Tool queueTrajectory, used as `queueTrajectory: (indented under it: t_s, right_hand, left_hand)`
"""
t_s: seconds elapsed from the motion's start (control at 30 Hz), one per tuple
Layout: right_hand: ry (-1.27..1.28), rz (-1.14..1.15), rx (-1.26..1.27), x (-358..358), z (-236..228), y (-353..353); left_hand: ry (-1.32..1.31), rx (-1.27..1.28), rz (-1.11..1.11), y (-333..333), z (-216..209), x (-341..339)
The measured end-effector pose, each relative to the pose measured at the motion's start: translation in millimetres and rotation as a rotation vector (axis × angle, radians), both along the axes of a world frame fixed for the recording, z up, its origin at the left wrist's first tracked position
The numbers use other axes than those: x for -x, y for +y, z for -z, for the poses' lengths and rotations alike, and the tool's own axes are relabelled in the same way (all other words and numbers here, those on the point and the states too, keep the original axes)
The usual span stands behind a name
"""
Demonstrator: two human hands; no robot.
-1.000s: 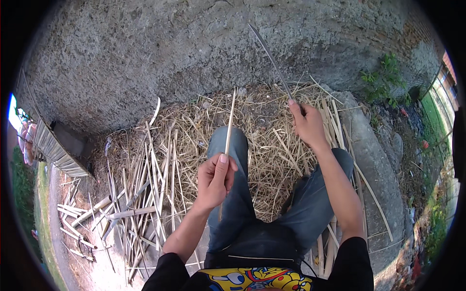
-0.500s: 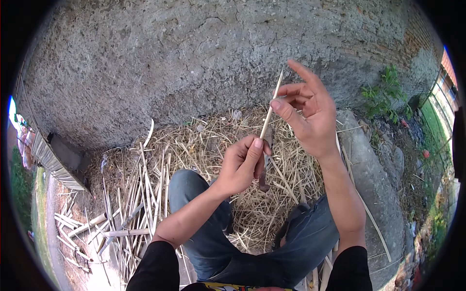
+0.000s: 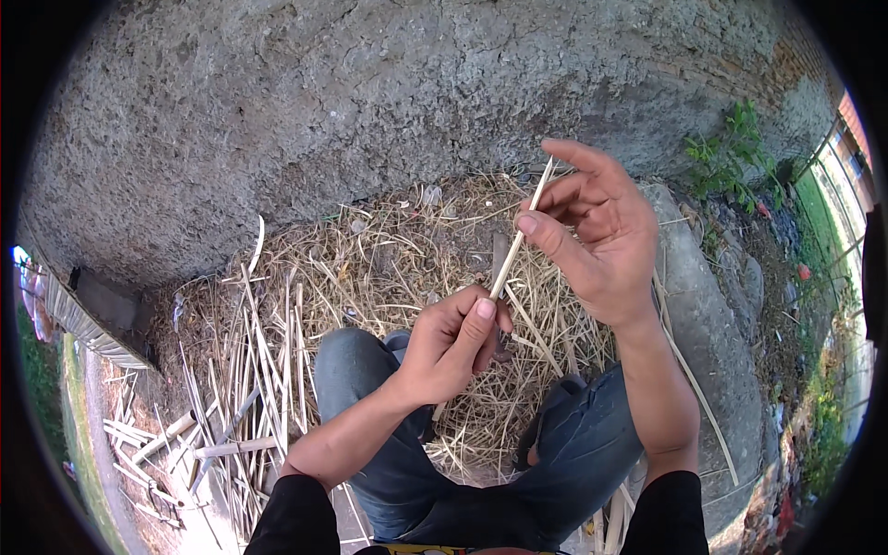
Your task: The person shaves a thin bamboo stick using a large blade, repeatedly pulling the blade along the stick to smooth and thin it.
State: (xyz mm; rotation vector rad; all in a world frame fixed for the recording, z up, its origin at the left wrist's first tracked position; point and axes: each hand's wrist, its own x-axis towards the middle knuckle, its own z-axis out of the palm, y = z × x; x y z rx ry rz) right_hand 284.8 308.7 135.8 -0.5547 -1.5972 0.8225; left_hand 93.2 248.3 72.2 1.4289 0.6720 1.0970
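Note:
My left hand (image 3: 453, 342) grips the lower part of a slim pale stick (image 3: 511, 256), apparently bamboo, its thumb laid along it. The stick slants up to the right and narrows to a sharp point. Higher up, my right hand (image 3: 597, 231) has its thumb against the stick and curled fingers behind it. Its index finger reaches out beside the tip. Below the stick, a knife-like tool with a dull grey blade (image 3: 499, 248) lies on the shavings, partly hidden behind my left hand.
Pale shavings (image 3: 370, 268) cover the ground between my legs and the rough wall (image 3: 370, 111). Long split strips (image 3: 268, 361) are heaped at the left. A concrete slab (image 3: 708, 314) lies at the right, with a green plant (image 3: 735, 153) beyond it.
Both hands and the stick sit slightly lower in view, and the right hand has shifted a little rightward. The left hand still holds the stick. The whole view has tilted slightly.

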Motion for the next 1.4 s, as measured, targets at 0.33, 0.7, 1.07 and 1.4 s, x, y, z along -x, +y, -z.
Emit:
queueTrajectory:
  t_s: [0.33,0.7,1.07,1.4]
  right_hand:
    - [0.132,0.051,0.141,-16.3,11.9,11.0]
    - [0.255,0.131,0.096,-45.1,16.1,18.7]
    - [-0.117,0.094,0.385,-33.6,31.4,32.0]
    - [-1.434,0.475,0.708,-23.7,90.5,62.9]
  left_hand:
    - [0.136,0.139,0.074,-2.8,7.6,-0.9]
    - [0.316,0.101,0.020,-4.9,8.4,8.8]
    - [0.273,0.158,-0.072,-3.4,0.7,18.5]
    - [-0.198,0.305,-0.003,-0.1,10.3,40.6]
